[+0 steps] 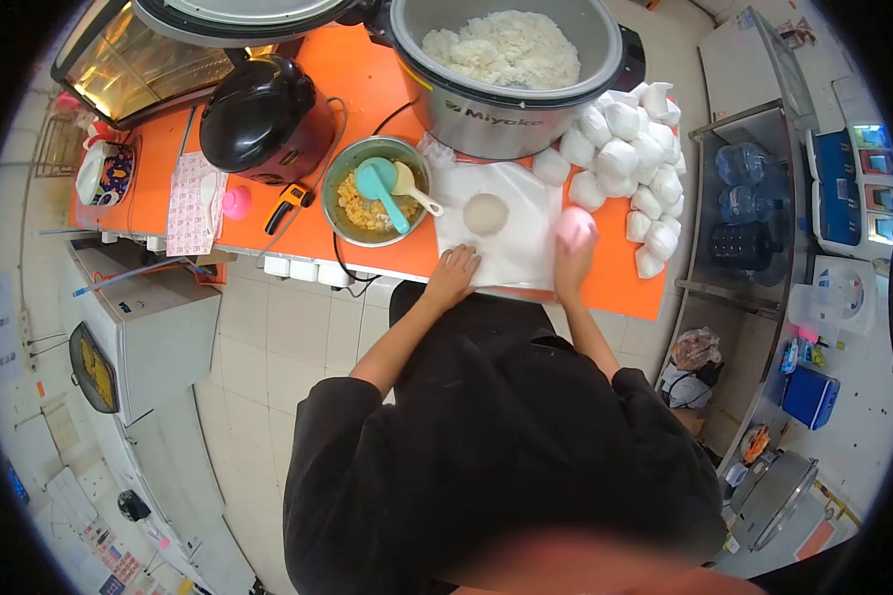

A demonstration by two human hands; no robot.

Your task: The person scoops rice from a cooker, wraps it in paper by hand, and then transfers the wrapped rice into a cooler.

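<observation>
My left hand [452,277] lies with fingers spread on the lower left corner of a stack of white paper sheets [522,198]. A pink cup-like object [575,227], slightly blurred, is held in my right hand [574,260] at the right edge of the sheets. On the paper, between and above my hands, is a round pale disc [485,214]. Left of the paper stands a metal bowl [339,220] of yellowish food [360,210], with a teal scoop [377,182] and a cream spoon [407,182] in it.
A large Miyako cooker [466,127] of white rice [506,50] stands behind the paper. Many white wrapped bundles [620,159] pile up at the right. A black cooker [258,119], a yellow-black thermometer gun [288,207] and a pink item [236,202] are at the left.
</observation>
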